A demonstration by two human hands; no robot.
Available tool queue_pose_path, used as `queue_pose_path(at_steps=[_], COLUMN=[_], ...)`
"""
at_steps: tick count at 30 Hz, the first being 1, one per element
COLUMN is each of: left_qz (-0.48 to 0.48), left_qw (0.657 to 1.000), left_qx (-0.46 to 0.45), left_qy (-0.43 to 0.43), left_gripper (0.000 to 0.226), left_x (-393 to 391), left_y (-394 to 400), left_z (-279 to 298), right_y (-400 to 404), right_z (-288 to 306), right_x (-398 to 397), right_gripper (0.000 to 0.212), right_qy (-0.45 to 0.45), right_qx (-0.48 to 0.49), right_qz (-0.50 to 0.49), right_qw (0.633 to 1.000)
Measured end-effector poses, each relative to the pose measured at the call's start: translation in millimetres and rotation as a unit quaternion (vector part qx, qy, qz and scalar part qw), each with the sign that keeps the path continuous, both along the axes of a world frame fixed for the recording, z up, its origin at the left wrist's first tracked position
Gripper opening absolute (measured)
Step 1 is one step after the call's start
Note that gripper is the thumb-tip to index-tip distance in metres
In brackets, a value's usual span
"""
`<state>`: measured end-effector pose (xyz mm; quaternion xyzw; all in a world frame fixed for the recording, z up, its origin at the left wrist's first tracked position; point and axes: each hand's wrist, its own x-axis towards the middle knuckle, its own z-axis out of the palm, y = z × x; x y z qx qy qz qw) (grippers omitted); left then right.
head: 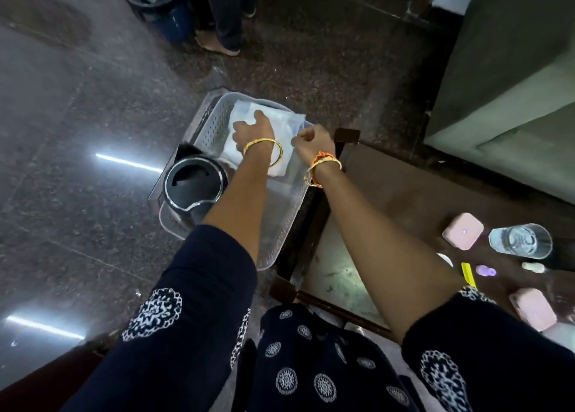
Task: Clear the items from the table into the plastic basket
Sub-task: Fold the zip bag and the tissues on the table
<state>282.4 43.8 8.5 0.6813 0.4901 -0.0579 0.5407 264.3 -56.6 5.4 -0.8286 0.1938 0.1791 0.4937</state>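
- Down beside the dark wooden surface [404, 193], a clear perforated plastic basket [280, 225] sat on the speckled stone floor [77, 116], its long axis running from the near edge away toward the far end of the view, along the surface's left side.
- A folded white cloth [280, 125] lay in the far half of the basket, one corner pointing over the right rim.
- The left hand [252, 131] rested on top of the cloth inside the basket; whether its fingers were flat or curled around the fabric could not be told.
- The right hand [312, 140] was at the basket's right rim, its fingers curled and pinching the edge of the cloth.
- A black round lidded container [194, 184] stood upright in the near left corner of the basket.
- Left on the surface to the right were a clear drinking glass [519, 240] standing upright, a pink rounded box [462, 234] just beside it, a second pink box [533, 310] nearer, and a yellow stick-shaped item [468, 274] between them, pointing away from the person.
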Motion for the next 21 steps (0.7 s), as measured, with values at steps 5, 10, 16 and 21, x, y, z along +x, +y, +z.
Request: queue_pose_path(at_steps=[5,10,16,21], left_qz=[0.025,0.040,0.024,0.060], left_qw=[0.999,0.997,0.988,0.985], left_qx=[0.023,0.046,0.151,0.062], left_qy=[0.038,0.046,0.015,-0.151], left_gripper=[0.062,0.060,0.061,0.037], left_x=[32.1,42.0,26.1,-15.9], left_y=[19.7,32.3,8.9,-40.0], left_z=[-30.0,-40.0,-8.6,32.3], right_y=[13.5,13.8,-5.7,-53.3], right_z=[-36.4,-50.3,-17.8,36.9], right_x=[18.3,22.1,3.3,-47.5], right_gripper=[0.015,0.006,0.029,0.016], right_qy=[0.096,0.098,0.035,-0.030], right_qx=[0.046,0.094,0.076,0.239], right_qz=[0.032,-0.039,-0.080,-0.205], right_qw=[0.994,0.990,0.993,0.949])
